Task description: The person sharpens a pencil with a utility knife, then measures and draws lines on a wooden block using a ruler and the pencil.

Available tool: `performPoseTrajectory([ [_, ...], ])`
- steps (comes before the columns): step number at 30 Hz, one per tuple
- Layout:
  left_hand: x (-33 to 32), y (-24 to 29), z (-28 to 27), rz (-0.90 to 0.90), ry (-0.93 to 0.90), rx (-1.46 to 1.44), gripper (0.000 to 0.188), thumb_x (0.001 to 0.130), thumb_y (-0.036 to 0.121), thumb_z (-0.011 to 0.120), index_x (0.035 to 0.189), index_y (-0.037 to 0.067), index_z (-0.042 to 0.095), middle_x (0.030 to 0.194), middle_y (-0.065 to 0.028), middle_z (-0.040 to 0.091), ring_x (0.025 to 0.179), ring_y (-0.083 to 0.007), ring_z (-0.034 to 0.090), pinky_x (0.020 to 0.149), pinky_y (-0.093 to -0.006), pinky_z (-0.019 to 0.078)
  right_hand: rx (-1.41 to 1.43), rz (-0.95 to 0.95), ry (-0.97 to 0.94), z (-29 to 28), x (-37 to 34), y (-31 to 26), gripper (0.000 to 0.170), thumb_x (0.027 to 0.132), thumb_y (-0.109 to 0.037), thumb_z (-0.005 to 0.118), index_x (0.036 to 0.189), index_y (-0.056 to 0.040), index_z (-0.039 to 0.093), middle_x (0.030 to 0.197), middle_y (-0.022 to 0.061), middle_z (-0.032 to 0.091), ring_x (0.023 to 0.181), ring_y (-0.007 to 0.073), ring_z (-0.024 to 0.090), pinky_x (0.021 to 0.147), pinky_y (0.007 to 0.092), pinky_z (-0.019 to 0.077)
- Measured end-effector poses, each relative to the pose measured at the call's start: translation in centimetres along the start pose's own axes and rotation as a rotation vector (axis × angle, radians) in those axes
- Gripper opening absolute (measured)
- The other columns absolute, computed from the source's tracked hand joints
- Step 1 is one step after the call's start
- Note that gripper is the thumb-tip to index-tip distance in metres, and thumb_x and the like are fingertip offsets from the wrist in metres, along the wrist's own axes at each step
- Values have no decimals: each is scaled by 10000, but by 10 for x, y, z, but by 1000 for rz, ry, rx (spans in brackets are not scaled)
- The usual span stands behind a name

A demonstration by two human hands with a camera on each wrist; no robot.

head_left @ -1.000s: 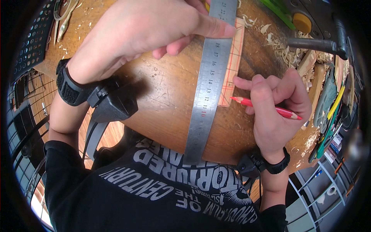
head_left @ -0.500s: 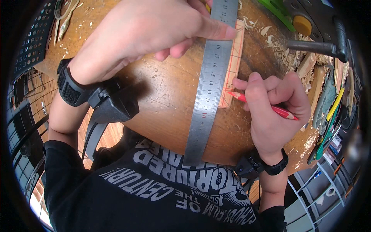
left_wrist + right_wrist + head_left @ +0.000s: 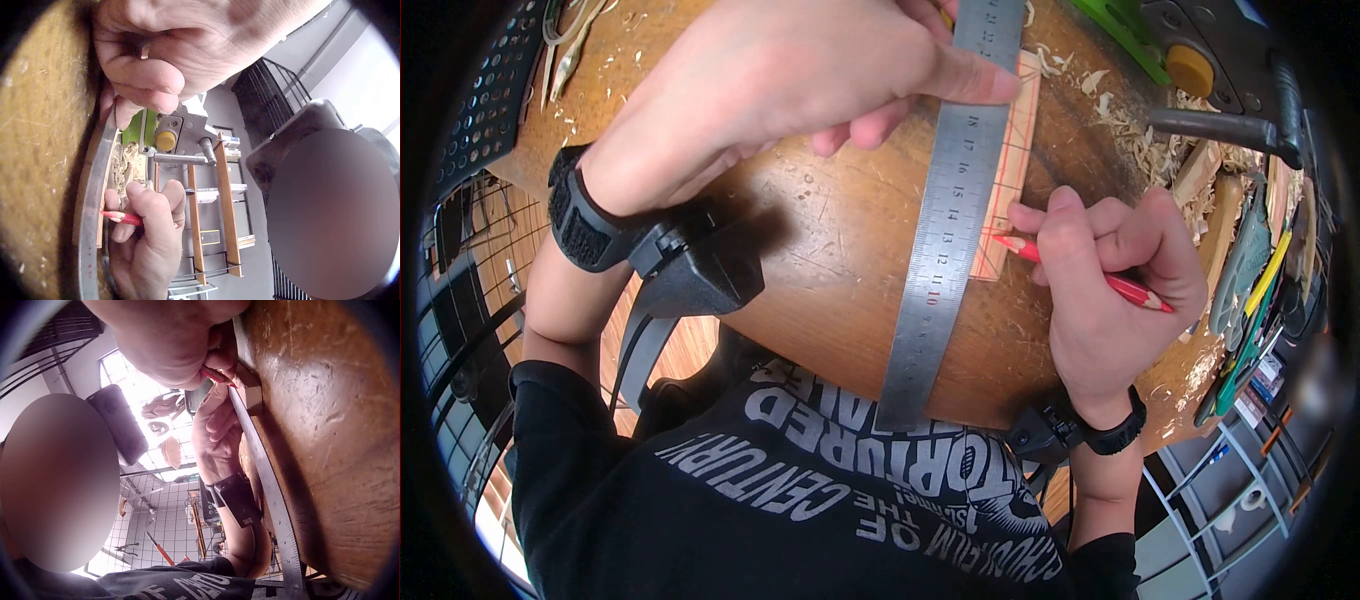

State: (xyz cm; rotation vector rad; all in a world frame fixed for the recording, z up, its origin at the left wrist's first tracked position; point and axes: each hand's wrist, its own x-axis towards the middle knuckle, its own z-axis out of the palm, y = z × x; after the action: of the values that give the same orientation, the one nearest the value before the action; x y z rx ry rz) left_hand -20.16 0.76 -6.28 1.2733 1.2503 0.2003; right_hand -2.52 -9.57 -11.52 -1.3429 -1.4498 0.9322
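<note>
A long steel ruler [image 3: 945,225] lies along a narrow wooden strip [image 3: 1015,155] marked with red lines. My left hand [image 3: 785,85] holds the ruler near its far end, its thumb laid across the numbered face. In the left wrist view several of that hand's fingers curl in beside the ruler. A red pencil [image 3: 1135,290] is gripped by my right hand [image 3: 1115,290], whose little finger side faces away from the strip. The sharpened tip sits over the strip's near part, close to the ruler's edge.
Wood shavings [image 3: 1140,140] lie at the right of the wooden bench [image 3: 820,230]. A metal vise-like tool [image 3: 1230,125] with a yellow knob [image 3: 1190,72] stands at the far right. Several carving tools [image 3: 1255,285] line the right edge. A perforated black panel [image 3: 485,95] is at the left.
The pencil tip has moved from the strip's right edge onto its marked face, nearer the ruler. The ruler and left hand have shifted slightly to the right.
</note>
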Motion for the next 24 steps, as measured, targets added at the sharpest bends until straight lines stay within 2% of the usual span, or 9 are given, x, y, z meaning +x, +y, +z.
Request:
performPoseTrajectory([
  [2, -1, -3, 4, 17, 7, -4, 208, 877, 139, 688, 852, -4, 539, 500, -24, 558, 326, -54, 456, 282, -205, 316, -13, 3, 2, 0, 0, 0, 350, 849, 109, 567, 659, -86, 347, 519, -6, 462, 482, 49, 487, 646, 329, 602],
  [4, -6, -4, 13, 108, 127, 107, 211, 874, 133, 690, 857, -9, 535, 502, -27, 558, 325, -55, 456, 281, -204, 319, -10, 1, 1, 0, 0, 1, 352, 848, 109, 568, 657, -86, 345, 521, -8, 461, 481, 44, 480, 645, 325, 602],
  [5, -4, -3, 10, 108, 127, 107, 211, 874, 133, 690, 857, -9, 535, 502, -27, 558, 325, -55, 456, 281, -204, 319, -7, -1, 1, 0, 0, 1, 355, 848, 109, 568, 655, -86, 343, 523, -10, 460, 481, 39, 472, 643, 322, 601],
  [7, 1, -1, 0, 19, -7, -12, 209, 872, 128, 691, 863, -11, 535, 504, -30, 560, 323, -56, 454, 280, -205, 319, -4, 2, 0, 0, 0, 1, 358, 848, 109, 568, 652, -86, 341, 524, -11, 459, 480, 33, 464, 643, 320, 601],
  [17, 2, -5, 1, 15, -3, -16, 203, 871, 123, 691, 860, -11, 538, 522, -34, 574, 325, -57, 459, 280, -205, 325, 15, -1, 0, 0, 0, 2, 359, 849, 114, 561, 650, -87, 340, 523, -20, 452, 477, 24, 449, 651, 321, 603],
  [19, 4, -13, 2, 156, -15, -21, 198, 872, 119, 689, 861, -11, 540, 525, -35, 577, 325, -57, 460, 281, -204, 326, 15, -5, -1, 0, 0, 3, 360, 848, 116, 561, 650, -88, 340, 523, -22, 451, 478, 23, 452, 654, 324, 604],
  [20, 3, -9, 2, 156, -15, -22, 198, 872, 119, 689, 861, -11, 540, 525, -35, 577, 325, -57, 460, 281, -204, 326, 15, -9, -1, 0, 0, 3, 361, 848, 118, 560, 650, -89, 340, 523, -25, 449, 480, 23, 455, 657, 327, 605],
  [22, -1, 4, 1, -21, 0, -15, 196, 872, 117, 689, 861, -12, 542, 527, -35, 579, 326, -56, 461, 282, -204, 327, 25, -4, -5, 0, -1, 2, 361, 847, 120, 560, 652, -89, 341, 524, -26, 449, 481, 23, 457, 659, 329, 606],
  [24, 0, 1, 2, -14, 7, -21, 197, 872, 118, 689, 861, -13, 542, 525, -35, 578, 327, -57, 461, 282, -205, 327, 35, 0, -9, 0, -1, 1, 361, 847, 121, 561, 653, -90, 342, 525, -28, 448, 483, 23, 459, 661, 331, 607],
])
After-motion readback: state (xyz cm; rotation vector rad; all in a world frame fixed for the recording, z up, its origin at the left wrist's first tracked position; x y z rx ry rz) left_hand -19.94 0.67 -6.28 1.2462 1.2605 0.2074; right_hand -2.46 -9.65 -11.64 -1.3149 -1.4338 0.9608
